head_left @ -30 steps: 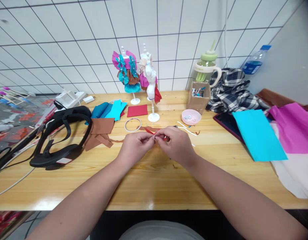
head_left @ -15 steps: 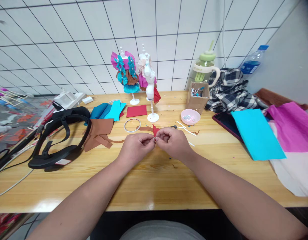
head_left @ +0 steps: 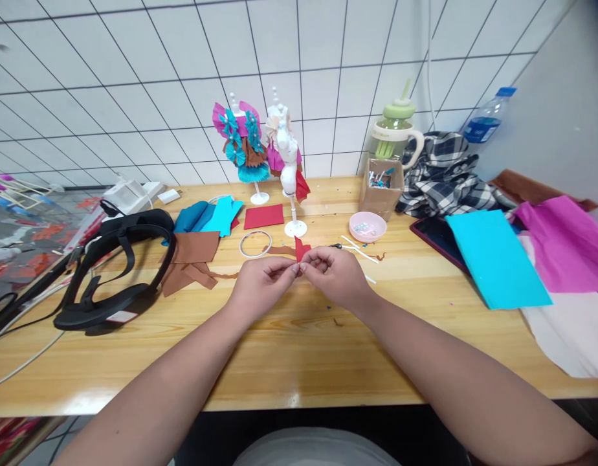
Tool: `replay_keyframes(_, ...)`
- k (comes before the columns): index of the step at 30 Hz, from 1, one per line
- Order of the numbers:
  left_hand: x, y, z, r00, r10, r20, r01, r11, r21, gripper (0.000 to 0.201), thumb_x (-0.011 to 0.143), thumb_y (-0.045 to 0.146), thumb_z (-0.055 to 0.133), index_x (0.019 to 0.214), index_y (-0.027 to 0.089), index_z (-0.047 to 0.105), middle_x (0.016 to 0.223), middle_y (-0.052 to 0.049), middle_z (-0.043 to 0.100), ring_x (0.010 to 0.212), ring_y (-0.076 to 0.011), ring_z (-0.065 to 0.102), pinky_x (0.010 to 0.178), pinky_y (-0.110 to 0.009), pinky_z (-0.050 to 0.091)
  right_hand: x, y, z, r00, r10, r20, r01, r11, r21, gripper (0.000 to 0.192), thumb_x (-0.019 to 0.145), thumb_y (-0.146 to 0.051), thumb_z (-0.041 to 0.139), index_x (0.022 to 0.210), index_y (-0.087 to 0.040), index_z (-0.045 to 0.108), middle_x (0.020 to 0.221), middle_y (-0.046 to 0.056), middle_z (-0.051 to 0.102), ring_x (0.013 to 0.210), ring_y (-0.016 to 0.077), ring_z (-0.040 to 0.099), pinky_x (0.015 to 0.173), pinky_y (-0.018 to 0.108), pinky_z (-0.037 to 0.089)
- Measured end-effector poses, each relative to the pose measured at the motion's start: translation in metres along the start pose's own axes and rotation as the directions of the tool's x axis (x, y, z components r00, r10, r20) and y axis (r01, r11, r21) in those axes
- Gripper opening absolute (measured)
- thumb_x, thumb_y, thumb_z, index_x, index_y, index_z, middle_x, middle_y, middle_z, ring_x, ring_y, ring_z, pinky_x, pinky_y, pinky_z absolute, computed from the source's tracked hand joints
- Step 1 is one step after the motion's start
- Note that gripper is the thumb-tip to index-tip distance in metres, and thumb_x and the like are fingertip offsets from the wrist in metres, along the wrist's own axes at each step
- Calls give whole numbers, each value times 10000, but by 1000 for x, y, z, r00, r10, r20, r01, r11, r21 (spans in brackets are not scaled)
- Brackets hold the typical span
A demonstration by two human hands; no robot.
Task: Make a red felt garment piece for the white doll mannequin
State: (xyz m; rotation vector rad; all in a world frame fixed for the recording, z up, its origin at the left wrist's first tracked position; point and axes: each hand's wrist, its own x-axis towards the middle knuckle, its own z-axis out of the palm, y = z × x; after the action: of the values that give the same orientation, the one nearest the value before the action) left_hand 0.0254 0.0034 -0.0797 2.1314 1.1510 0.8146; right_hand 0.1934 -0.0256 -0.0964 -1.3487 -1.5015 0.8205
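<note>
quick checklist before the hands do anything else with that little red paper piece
1. Red paper piece pinched between both hands: ok, its tip sticks up above the fingers.
2. Left hand and right hand meet over the table: ok.
3. Fold or shape of the piece inside the fingers: cannot tell, hidden.
4. White ring lies apart from the hands: ok.
5. Pink bowl upright beyond the right hand: ok.
6. White mannequin stand upright, behind the hands: ok.
</note>
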Motion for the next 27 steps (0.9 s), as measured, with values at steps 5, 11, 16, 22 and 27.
replay_keyframes(5,1,-2,0,1000,10,-19,-9,998,67,180,811,236,591,785,187,762,758,-9,765,667,-142,680,590,-198,475,-2,-1,1,997,-71,-9,70,996,-62,77,779,-223,636,771,-203,710,659,-25,677,566,97,570,560,212,433)
replay_keyframes(11,1,-2,-1,1000,-4,-11,5,998,68,194,807,233,578,766,182,761,740,0,759,645,-136,664,571,-190,459,-5,-3,0,972,-230,-57,215,956,-201,77,808,-192,642,826,-208,715,752,-10,700,663,113,592,632,217,438)
replay_keyframes(16,0,-1,0,1000,-21,-1,21,997,73,215,821,285,582,769,185,766,721,-7,754,632,-138,658,557,-201,441,-7,-4,-3,949,-314,-29,288,902,-322,72,829,-198,625,831,-204,697,750,-2,683,688,128,592,664,239,429)
replay_keyframes(22,-3,-4,3,1000,-1,-31,6,988,154,189,796,275,599,742,185,756,700,-8,745,612,-131,640,551,-206,427,-7,-6,-2,974,-225,-17,211,935,-284,41,779,-180,627,779,-195,665,708,-19,652,648,113,566,626,230,409)
replay_keyframes(27,-2,-1,4,999,9,-35,-6,996,92,179,766,243,590,682,172,731,620,-2,707,555,-120,603,516,-197,422,-3,-7,2,1000,-3,20,4,998,-65,19,725,-200,609,712,-192,620,620,-48,591,548,88,506,549,213,382)
